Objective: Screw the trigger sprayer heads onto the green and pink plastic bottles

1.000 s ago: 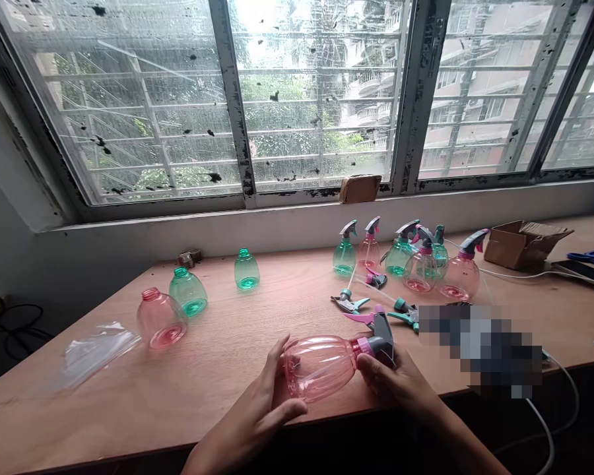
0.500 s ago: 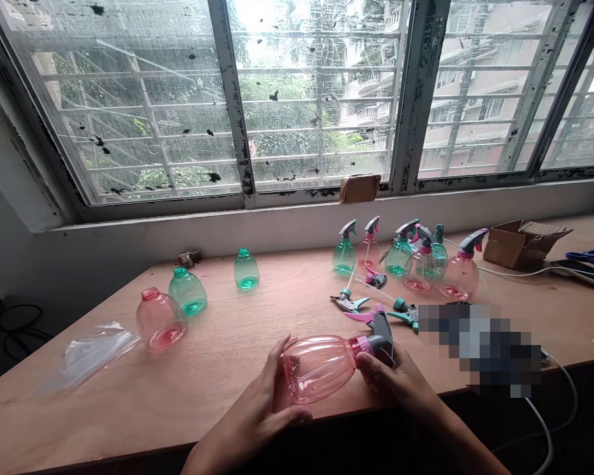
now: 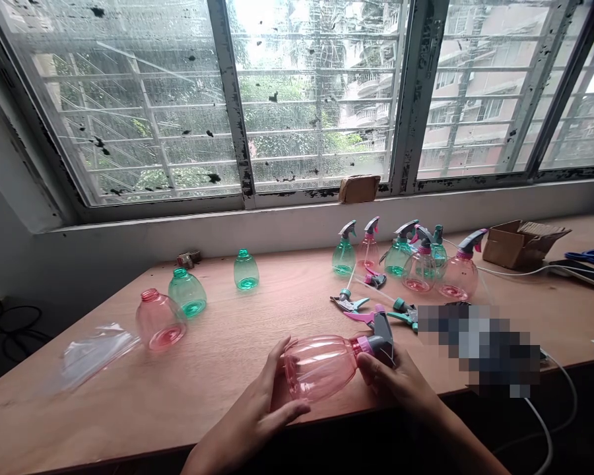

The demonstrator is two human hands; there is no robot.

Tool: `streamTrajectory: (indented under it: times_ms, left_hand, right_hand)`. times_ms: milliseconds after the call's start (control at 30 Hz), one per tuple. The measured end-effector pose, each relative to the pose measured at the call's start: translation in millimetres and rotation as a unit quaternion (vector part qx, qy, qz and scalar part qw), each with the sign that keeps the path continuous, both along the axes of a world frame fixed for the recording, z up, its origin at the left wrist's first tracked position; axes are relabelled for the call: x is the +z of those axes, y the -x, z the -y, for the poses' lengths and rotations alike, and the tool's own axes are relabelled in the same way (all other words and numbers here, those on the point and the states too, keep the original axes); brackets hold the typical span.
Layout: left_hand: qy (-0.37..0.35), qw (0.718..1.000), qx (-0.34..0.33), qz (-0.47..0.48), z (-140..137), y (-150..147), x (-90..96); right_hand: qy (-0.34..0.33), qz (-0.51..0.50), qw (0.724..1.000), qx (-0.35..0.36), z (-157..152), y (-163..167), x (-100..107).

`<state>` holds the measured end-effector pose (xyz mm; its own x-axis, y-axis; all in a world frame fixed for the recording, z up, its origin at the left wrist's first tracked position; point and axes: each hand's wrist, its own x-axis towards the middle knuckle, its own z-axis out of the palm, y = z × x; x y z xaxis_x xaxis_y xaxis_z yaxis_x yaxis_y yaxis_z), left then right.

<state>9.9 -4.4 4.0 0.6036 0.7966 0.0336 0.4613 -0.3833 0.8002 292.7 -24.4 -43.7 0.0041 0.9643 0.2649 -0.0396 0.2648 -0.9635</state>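
Observation:
A clear pink spray bottle (image 3: 321, 366) lies on its side between my hands near the table's front edge, its pink-and-grey spray head pointing right. My left hand (image 3: 257, 406) cups the bottle's base, with fingers behind it and thumb in front. At the pink collar, my right hand (image 3: 391, 379) grips the neck with thumb and fingers; some fingers are hidden behind it. Just beyond lie loose trigger heads: a teal-and-grey one (image 3: 349, 303), a pink-and-grey one (image 3: 376, 280) and another teal one (image 3: 406, 315).
To the left stand an open-topped pink bottle (image 3: 159, 320) and two green bottles (image 3: 187, 293), beside a clear plastic bag (image 3: 96, 353). Several bottles with spray heads (image 3: 458, 277) stand at the back right. Farther right are a cardboard box (image 3: 522, 245), blue scissors (image 3: 591, 256) and a blurred-out object (image 3: 480, 346).
My left thumb has lifted slightly and the bottle's base has shifted a little. My right hand keeps its grip at the collar.

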Motion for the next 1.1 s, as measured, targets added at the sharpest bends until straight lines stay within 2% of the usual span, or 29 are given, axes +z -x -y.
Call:
streamTrajectory:
  times_ms: [433, 933, 1100]
  left_hand:
    - [0.015, 1.0, 0.017, 0.005, 1.4, 1.7, 0.5]
    - [0.003, 1.0, -0.015, 0.02, -1.3, 0.5, -2.2]
    - [0.009, 1.0, 0.002, 0.015, 0.4, 1.2, 2.1]
  right_hand:
    - [0.007, 0.013, 1.0, -0.001, 1.0, 1.7, 4.0]
    - [0.017, -0.002, 1.0, -0.006, 0.9, 1.1, 2.9]
    - [0.01, 0.002, 1.0, -0.008, 1.2, 1.0, 3.2]
